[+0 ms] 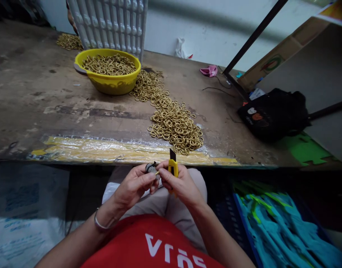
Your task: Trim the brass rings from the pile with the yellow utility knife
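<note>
Both hands meet over my lap, just below the table's front edge. My left hand is closed, its thumb and fingers around a small grey, rounded piece with a black band; whether this is a held object or a finger covering, I cannot tell. My right hand is closed around a yellow utility knife, its dark blade pointing up and away from me. A thin gold-coloured piece, possibly a ring on edge, lies between the fingertips of the two hands. A pile of brass-coloured rings spreads over the table beyond them.
A yellow basin full of rings stands at the back left, before a grey ribbed panel. Yellow tape covers the worn table edge. A black bag lies right. Below it, a blue crate holds turquoise pieces.
</note>
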{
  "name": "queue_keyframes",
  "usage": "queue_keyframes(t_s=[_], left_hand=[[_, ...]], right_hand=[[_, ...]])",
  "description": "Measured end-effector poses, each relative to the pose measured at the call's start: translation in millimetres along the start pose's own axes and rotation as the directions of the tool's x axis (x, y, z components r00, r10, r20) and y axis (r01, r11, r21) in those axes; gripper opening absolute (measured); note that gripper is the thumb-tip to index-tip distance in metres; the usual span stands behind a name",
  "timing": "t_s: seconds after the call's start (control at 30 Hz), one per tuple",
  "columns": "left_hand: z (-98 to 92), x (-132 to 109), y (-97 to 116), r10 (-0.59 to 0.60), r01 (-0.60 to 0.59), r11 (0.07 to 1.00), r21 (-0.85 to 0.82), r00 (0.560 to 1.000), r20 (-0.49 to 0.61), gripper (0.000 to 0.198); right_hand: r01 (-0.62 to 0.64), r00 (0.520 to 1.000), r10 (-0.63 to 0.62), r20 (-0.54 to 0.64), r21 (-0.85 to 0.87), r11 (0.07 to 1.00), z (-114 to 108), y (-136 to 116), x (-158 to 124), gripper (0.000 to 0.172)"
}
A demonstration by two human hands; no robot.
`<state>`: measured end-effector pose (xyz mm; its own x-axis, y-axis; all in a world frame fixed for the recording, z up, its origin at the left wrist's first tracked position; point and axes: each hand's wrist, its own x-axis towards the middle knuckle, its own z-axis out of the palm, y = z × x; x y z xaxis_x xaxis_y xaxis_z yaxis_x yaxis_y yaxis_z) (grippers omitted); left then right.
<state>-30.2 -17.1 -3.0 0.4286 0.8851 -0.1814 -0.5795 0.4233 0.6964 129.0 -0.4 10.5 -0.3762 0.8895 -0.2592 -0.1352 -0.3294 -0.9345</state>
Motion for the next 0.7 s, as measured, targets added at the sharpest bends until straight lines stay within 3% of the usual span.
queue_keyframes(t_s=[0.17,0.37,0.5,0.7], left_hand=[[-5.9,3,-4,-0.031,0.031,1.000,0.003,0.997,-0.070,0.024],[-11.1,4,-8,-0.106,0.107,0.994,0.020,0.991,-0.078,0.029],[-12.5,5,-8,-0.099,0.104,0.993,0.059,0.992,-0.073,0.029],[-19.2,4,-8,-0.048,0.056,0.986,0.154,0.997,-0.053,0.019]], right_hand=[[0.049,0.998,-0.057,-0.014,-0.330,0.943,-17,8,1,0.027],[0.066,0.957,-0.221,-0.187,-0.603,0.795,-46,9,17,0.023],[0.076,0.922,-0.303,-0.241,-0.654,0.752,-55,3,29,0.021],[0.117,0.943,-0.291,-0.162,-0.657,0.745,-40,-3,25,0.020]])
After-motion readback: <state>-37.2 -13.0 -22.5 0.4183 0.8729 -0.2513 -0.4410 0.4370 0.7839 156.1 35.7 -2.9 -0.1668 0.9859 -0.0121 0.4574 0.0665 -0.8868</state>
